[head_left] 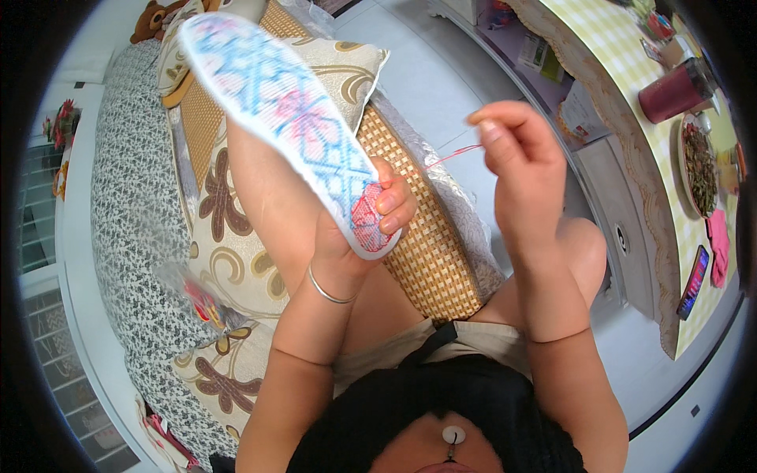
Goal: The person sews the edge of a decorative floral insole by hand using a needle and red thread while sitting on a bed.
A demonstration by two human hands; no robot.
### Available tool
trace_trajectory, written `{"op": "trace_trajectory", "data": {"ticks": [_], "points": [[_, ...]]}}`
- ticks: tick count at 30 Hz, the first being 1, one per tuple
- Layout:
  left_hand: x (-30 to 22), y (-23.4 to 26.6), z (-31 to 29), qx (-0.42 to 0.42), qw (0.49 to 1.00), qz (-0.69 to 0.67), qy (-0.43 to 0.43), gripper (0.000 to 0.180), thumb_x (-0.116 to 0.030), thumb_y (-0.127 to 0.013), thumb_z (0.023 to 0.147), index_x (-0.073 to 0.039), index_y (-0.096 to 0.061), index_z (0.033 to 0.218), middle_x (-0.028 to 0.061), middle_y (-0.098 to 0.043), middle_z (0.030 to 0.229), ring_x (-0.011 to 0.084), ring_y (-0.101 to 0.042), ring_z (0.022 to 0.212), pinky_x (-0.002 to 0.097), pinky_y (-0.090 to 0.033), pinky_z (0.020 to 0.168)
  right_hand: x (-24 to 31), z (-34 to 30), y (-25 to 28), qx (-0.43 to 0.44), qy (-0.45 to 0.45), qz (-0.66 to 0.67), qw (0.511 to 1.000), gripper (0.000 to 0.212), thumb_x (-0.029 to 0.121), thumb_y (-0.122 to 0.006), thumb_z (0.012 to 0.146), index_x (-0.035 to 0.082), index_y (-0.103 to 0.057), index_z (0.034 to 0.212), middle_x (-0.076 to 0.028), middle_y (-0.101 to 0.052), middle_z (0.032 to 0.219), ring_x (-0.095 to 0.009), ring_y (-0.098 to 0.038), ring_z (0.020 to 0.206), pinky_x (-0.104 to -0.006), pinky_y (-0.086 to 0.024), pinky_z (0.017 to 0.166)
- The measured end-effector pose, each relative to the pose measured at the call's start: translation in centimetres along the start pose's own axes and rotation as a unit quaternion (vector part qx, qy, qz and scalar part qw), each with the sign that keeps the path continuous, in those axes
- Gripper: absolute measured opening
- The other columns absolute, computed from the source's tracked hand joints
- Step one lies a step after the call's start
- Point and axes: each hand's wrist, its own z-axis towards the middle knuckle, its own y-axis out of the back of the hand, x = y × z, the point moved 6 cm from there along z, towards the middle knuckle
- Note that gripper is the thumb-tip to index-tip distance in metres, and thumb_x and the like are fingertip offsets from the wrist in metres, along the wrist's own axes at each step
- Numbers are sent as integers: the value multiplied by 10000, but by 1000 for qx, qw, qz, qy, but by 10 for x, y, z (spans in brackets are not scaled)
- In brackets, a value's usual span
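Red stitching [367, 221] packs one end of the insole [276, 106], which our left hand [388, 203] grips above the woven seat [430, 260]; our right hand [522, 165] pinches red thread [453, 154]. We judge most remains: the paler blue-and-pink pattern looks unstitched.

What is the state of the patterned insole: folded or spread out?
Spread out: the patterned insole shows both rounded ends, with no fold visible; the left hand holds the nearer one.

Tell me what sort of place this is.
Most likely a living room in a home: patterned cushions on the seating, a teddy bear in the upper left corner, and a checked tablecloth at the right.
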Motion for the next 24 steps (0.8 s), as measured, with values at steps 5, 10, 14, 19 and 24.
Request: {"op": "trace_trajectory", "data": {"ticks": [5, 10, 14, 19, 24], "points": [[-2, -6, 1, -34, 999, -7, -5, 351, -356, -482, 930, -10, -536, 901, 79, -501, 683, 173, -462, 573, 244, -408, 512, 20, -28, -41, 102, 234, -297, 920, 107, 37, -646, 765, 62, -609, 862, -80, -587, 735, -241, -565, 640, -288, -455, 548], [-5, -34, -2, -85, 992, 76, -54, 371, -375, -493, 925, -6, -525, 897, 89, -518, 677, 182, -496, 581, 259, -450, 508, 16, -35, -50, 114, 254, -315, 907, 109, 24, -654, 749, 66, -633, 848, -55, -580, 677, -233, -555, 595, -311, -443, 531], [-8, -35, 1, -49, 994, 65, -70, 373, -383, -513, 915, -11, -525, 892, 86, -520, 678, 176, -496, 581, 255, -447, 506, 16, -35, -50, 113, 247, -304, 913, 131, 0, -647, 745, 56, -640, 864, -65, -612, 699, -240, -568, 596, -308, -453, 552], [-5, -28, 3, -35, 997, 46, -48, 334, -348, -531, 907, -14, -528, 894, 88, -529, 686, 172, -499, 573, 253, -443, 497, 12, -34, -50, 104, 269, -293, 912, 124, 27, -658, 745, 58, -626, 861, -66, -546, 655, -238, -546, 580, -318, -438, 507], [-4, -23, 2, -48, 997, 53, -40, 287, -302, -547, 900, -16, -530, 897, 91, -541, 694, 169, -504, 562, 251, -441, 485, 12, -34, -51, 102, 274, -281, 914, 127, 37, -664, 742, 57, -619, 859, -70, -519, 638, -244, -538, 574, -326, -433, 489]]}}
